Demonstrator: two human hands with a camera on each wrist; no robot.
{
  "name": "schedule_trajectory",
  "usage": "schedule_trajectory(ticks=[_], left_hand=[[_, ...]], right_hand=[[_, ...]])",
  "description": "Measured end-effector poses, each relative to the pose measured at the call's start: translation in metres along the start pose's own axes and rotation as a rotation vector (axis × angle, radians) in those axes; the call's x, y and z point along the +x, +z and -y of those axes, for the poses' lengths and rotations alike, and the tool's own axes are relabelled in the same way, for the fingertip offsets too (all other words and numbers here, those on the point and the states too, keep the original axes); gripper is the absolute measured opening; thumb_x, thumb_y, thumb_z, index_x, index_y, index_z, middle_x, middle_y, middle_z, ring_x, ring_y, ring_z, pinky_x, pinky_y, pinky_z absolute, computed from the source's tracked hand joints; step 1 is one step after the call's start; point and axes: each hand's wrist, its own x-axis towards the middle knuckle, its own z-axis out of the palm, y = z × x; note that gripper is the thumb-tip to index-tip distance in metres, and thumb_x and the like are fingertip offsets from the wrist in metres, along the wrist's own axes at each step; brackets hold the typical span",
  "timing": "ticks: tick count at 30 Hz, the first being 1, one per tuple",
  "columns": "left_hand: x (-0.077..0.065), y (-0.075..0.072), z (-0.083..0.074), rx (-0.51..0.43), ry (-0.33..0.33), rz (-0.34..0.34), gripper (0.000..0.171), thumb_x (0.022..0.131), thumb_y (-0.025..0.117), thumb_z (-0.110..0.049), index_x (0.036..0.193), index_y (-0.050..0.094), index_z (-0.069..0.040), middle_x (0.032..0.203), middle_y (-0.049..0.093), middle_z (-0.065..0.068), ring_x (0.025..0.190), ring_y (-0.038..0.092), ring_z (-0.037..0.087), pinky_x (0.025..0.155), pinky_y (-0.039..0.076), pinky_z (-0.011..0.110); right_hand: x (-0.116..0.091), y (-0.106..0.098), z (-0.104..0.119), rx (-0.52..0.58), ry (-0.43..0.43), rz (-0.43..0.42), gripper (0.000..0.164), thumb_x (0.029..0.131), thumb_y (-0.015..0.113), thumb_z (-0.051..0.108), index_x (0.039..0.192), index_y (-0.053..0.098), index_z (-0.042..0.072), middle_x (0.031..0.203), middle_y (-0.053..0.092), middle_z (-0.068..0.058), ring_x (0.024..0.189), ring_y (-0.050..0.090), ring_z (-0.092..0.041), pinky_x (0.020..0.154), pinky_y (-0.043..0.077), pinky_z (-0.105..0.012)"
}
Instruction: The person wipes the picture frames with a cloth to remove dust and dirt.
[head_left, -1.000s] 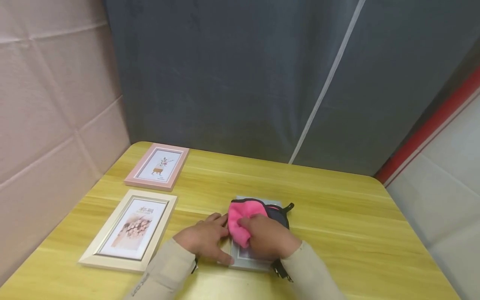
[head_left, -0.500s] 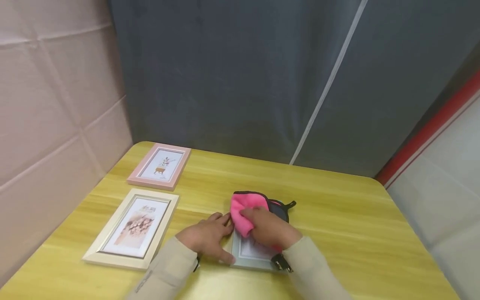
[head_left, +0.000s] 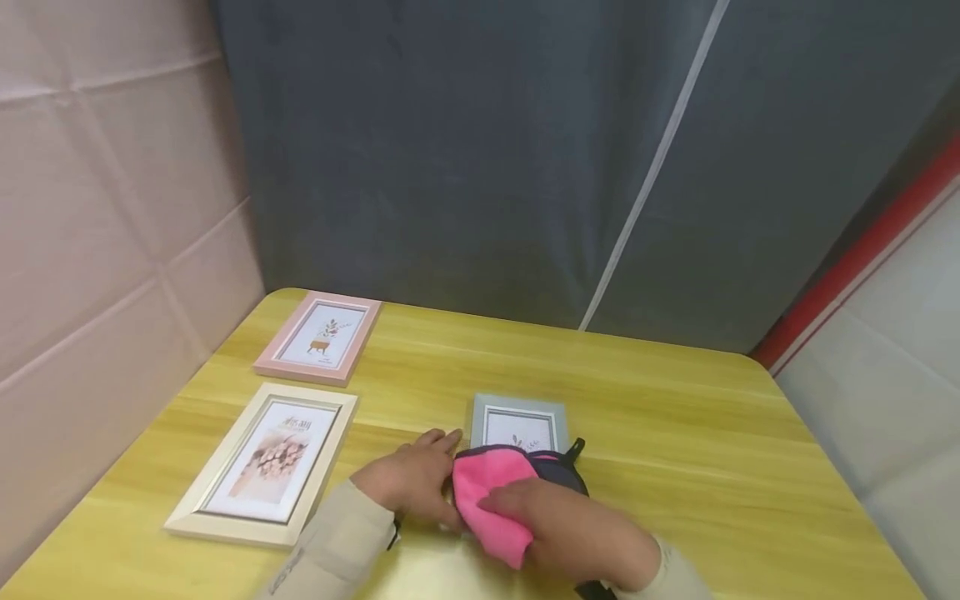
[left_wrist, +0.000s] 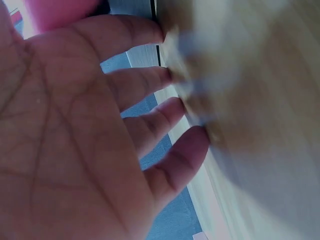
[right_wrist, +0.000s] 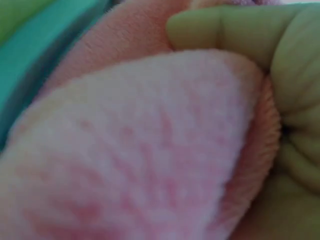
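Observation:
A grey-blue picture frame [head_left: 559,417] lies flat on the table, its lower part covered. My right hand [head_left: 562,527] grips a pink cleaning cloth [head_left: 487,492] with black edging, a dark backing and a hanging loop, over the lower half of the frame. In the right wrist view, thumb and fingers pinch the folded cloth [right_wrist: 140,140]; its far side is hidden. My left hand [head_left: 416,479] rests at the frame's left edge, fingers spread. The left wrist view shows its fingertips [left_wrist: 192,140] down on the tabletop, with pink cloth close by the thumb side.
On the left of the yellow wood-grain table [head_left: 675,450] lie a cream picture frame [head_left: 183,521] with a flower print and, behind it, a pink picture frame [head_left: 268,365]. A dark grey curtain [head_left: 450,167] hangs behind the table.
My right hand has moved the cloth up slightly, then down toward me, uncovering the top of the grey-blue frame. My left hand stays at the frame's left edge.

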Motion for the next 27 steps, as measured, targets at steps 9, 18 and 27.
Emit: schedule_trajectory(ticks=[9, 18, 27], left_hand=[[0.0, 0.001, -0.001, 0.027, 0.0, -0.006, 0.09, 0.066, 0.08, -0.056, 0.138, 0.059, -0.006, 0.158, 0.034, 0.013, 0.144, 0.026, 0.037, 0.108, 0.034, 0.06], [-0.001, -0.002, 0.0, 0.01, 0.006, 0.019, 0.083, 0.069, 0.082, -0.056, 0.139, 0.06, -0.015, 0.158, 0.034, 0.012, 0.145, 0.024, 0.038, 0.107, 0.032, 0.064], [-0.001, -0.001, 0.002, 0.043, 0.023, 0.026, 0.09, 0.071, 0.08, -0.058, 0.144, 0.054, -0.012, 0.16, 0.029, 0.011, 0.145, 0.023, 0.038, 0.109, 0.031, 0.062]], right_hand=[[0.007, 0.011, 0.015, -0.122, 0.106, 0.03, 0.036, 0.09, 0.071, 0.026, 0.125, 0.065, 0.032, 0.112, 0.067, 0.012, 0.113, 0.058, -0.016, 0.09, 0.053, -0.043], [0.038, 0.001, -0.005, -0.177, 0.218, -0.036, 0.044, 0.086, 0.073, 0.016, 0.129, 0.067, 0.024, 0.12, 0.069, 0.001, 0.126, 0.053, -0.03, 0.096, 0.05, -0.05], [0.061, -0.005, -0.018, -0.161, 0.362, -0.041, 0.053, 0.093, 0.065, 0.014, 0.145, 0.054, 0.021, 0.15, 0.047, -0.01, 0.142, 0.034, -0.034, 0.107, 0.038, -0.055]])
